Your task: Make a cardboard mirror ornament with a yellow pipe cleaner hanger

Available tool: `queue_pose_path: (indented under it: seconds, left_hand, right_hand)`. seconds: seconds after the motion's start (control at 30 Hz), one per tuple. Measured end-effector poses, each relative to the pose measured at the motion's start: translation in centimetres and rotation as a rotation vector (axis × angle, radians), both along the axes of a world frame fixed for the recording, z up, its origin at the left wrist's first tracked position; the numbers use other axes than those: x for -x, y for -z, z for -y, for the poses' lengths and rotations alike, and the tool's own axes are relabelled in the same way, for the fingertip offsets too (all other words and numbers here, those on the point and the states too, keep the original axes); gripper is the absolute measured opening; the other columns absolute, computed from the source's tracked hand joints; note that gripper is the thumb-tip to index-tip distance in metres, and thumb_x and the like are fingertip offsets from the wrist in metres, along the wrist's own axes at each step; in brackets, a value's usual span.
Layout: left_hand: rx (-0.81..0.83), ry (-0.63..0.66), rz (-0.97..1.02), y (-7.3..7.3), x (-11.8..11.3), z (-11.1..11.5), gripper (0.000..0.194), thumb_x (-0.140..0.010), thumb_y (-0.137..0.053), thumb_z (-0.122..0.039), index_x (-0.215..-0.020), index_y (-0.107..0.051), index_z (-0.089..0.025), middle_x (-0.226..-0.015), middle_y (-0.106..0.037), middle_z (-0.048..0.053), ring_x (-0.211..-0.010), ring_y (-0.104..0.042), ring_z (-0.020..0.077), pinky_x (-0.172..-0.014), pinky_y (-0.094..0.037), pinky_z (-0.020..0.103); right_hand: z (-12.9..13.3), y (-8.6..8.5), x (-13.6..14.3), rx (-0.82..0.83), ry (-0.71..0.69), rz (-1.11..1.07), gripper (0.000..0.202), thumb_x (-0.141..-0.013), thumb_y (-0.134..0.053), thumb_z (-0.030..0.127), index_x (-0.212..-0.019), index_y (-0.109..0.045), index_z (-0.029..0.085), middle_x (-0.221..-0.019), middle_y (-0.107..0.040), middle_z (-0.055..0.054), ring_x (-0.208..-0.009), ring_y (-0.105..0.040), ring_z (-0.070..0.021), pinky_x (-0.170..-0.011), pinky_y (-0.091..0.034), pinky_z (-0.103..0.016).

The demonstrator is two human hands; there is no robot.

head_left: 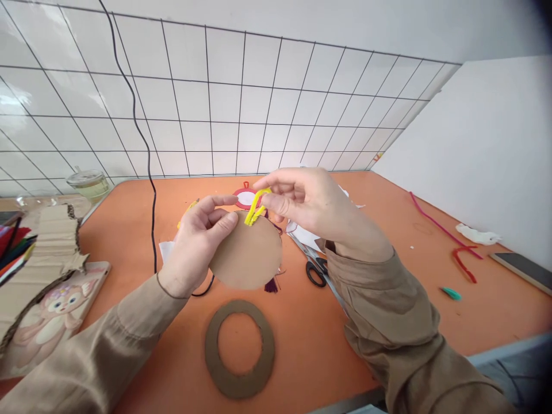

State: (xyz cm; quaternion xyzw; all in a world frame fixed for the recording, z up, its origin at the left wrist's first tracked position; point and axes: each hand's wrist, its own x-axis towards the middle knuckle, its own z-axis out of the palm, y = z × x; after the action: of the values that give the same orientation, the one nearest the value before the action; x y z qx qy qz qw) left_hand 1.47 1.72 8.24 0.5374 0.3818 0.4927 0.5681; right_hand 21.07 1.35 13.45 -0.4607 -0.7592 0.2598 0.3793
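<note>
My left hand (199, 241) pinches the upper left edge of a round cardboard disc (248, 253), its thumb on the near face. Bent into a loop, a yellow pipe cleaner (255, 211) is held between the thumb and fingers of my right hand (297, 198), and its lower ends rest at the disc's top edge. Below the disc, a cardboard ring (240, 382) lies flat on the orange table (164, 368). Behind my hands is a small red-rimmed oval piece (245, 198) with a white middle.
Scissors (317, 273) lie beside my right forearm. Torn cardboard (43, 253) and a picture-covered board (56, 322) are at the left, near a lidded cup (88, 184). Red pipe cleaners (464, 265), a green piece (451, 293) and a dark phone-like slab (524, 270) lie right.
</note>
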Motion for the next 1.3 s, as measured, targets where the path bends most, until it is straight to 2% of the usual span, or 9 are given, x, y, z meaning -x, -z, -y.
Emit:
queue_pose_path:
  seconds: [0.2,0.27,0.33,0.43,0.53,0.8,0.9,1.07,1.3]
  left_hand:
    - [-0.080,-0.166,0.037,0.4,-0.4,-0.1,0.032,-0.080,-0.074,-0.037,-0.106,-0.067,-0.020,-0.081,-0.073,0.001,-0.078,-0.064,0.0164,-0.072,-0.047,0.027]
    - [-0.109,-0.216,0.040,0.6,-0.5,-0.2,0.031,-0.080,-0.074,-0.037,-0.105,-0.067,-0.020,-0.081,-0.073,0.001,-0.080,-0.064,0.0163,-0.075,-0.046,0.028]
    - [-0.125,-0.236,0.065,0.6,-0.5,-0.2,0.029,-0.081,-0.074,-0.037,-0.104,-0.068,-0.020,-0.082,-0.074,0.001,-0.081,-0.065,0.0167,-0.076,-0.046,0.028]
    - [-0.127,-0.199,0.127,0.7,-0.5,-0.1,0.027,-0.079,-0.076,-0.038,-0.099,-0.070,-0.021,-0.093,-0.076,0.003,-0.090,-0.067,0.0184,-0.079,-0.048,0.028]
    - [-0.124,-0.117,0.149,0.7,-0.5,-0.2,0.024,-0.078,-0.079,-0.038,-0.093,-0.072,-0.020,-0.100,-0.076,0.004,-0.092,-0.067,0.0181,-0.080,-0.050,0.028]
    - [-0.042,-0.065,0.109,0.6,-0.2,-0.3,0.022,-0.073,-0.083,-0.036,-0.078,-0.071,-0.018,-0.079,-0.071,0.000,-0.070,-0.061,0.0122,-0.064,-0.047,0.023]
    - [-0.025,-0.052,0.126,0.4,-0.3,-0.2,0.022,-0.073,-0.083,-0.035,-0.076,-0.068,-0.018,-0.076,-0.069,-0.002,-0.068,-0.058,0.0112,-0.062,-0.044,0.022]
    - [-0.004,-0.028,0.198,0.2,-0.5,-0.1,0.026,-0.072,-0.083,-0.030,-0.068,-0.060,-0.017,-0.068,-0.061,-0.004,-0.064,-0.052,0.0081,-0.059,-0.040,0.019]
    - [0.012,0.004,0.203,0.5,-0.8,0.1,0.026,-0.072,-0.084,-0.030,-0.068,-0.062,-0.016,-0.065,-0.060,-0.004,-0.062,-0.052,0.0072,-0.058,-0.039,0.019]
  right_hand:
    - [-0.6,0.0,-0.3,0.043,0.056,0.047,0.038,-0.089,-0.066,0.046,-0.115,-0.068,0.018,-0.075,-0.067,-0.001,-0.059,-0.058,-0.0136,-0.050,-0.042,-0.027]
    - [-0.6,0.0,-0.3,0.078,0.006,0.108,0.026,-0.089,-0.064,0.041,-0.100,-0.070,0.019,-0.067,-0.062,0.001,-0.056,-0.057,-0.0129,-0.048,-0.038,-0.027]
    - [-0.7,0.2,-0.2,0.114,-0.070,0.185,0.019,-0.088,-0.062,0.034,-0.077,-0.065,0.019,-0.058,-0.055,0.003,-0.054,-0.054,-0.0117,-0.047,-0.035,-0.026]
    - [-0.8,0.4,-0.1,0.116,-0.087,0.226,0.029,-0.087,-0.060,0.026,-0.060,-0.050,0.019,-0.053,-0.049,0.005,-0.051,-0.051,-0.0098,-0.047,-0.031,-0.025]
    - [-0.9,0.5,0.0,0.114,-0.072,0.231,0.031,-0.087,-0.059,0.026,-0.059,-0.046,0.020,-0.052,-0.045,0.005,-0.049,-0.048,-0.0091,-0.046,-0.028,-0.025]
    - [-0.7,0.5,0.0,0.096,-0.076,0.251,0.035,-0.088,-0.057,0.027,-0.058,-0.039,0.021,-0.054,-0.039,0.005,-0.050,-0.043,-0.0097,-0.049,-0.024,-0.028]
    - [-0.5,0.4,0.2,0.097,-0.065,0.247,0.035,-0.088,-0.056,0.026,-0.059,-0.037,0.021,-0.054,-0.035,0.006,-0.049,-0.037,-0.0092,-0.049,-0.023,-0.028]
    - [-0.3,0.5,0.6,0.042,-0.059,0.200,0.042,-0.088,-0.057,0.025,-0.058,-0.027,0.020,-0.056,-0.020,0.007,-0.051,-0.020,-0.0078,-0.048,-0.015,-0.028]
    - [-0.4,1.0,1.2,-0.060,0.022,0.152,0.051,-0.091,-0.059,0.035,-0.057,-0.023,0.020,-0.057,-0.017,0.006,-0.052,-0.017,-0.0077,-0.047,-0.012,-0.030]
